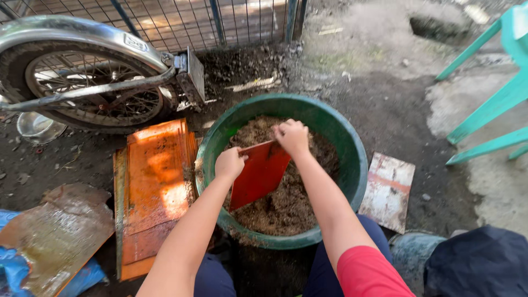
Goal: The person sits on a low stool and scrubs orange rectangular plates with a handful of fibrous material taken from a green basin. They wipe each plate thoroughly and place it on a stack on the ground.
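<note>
A green round basin (pixel 352 143) sits on the ground between my knees, filled with brown crumbly soil (pixel 291 203). A flat red-orange plate (pixel 259 175) stands tilted in the soil. My left hand (pixel 230 163) grips its upper left edge. My right hand (pixel 292 136) is closed over its upper right corner, fingers curled down into the soil.
A stack of orange sheets (pixel 153 187) lies left of the basin. A rusty sheet (pixel 55 234) rests on blue plastic at the lower left. A bicycle wheel (pixel 82 91) and wire fence stand behind. A worn tile (pixel 388 190) lies right; turquoise chair legs (pixel 495 104) stand far right.
</note>
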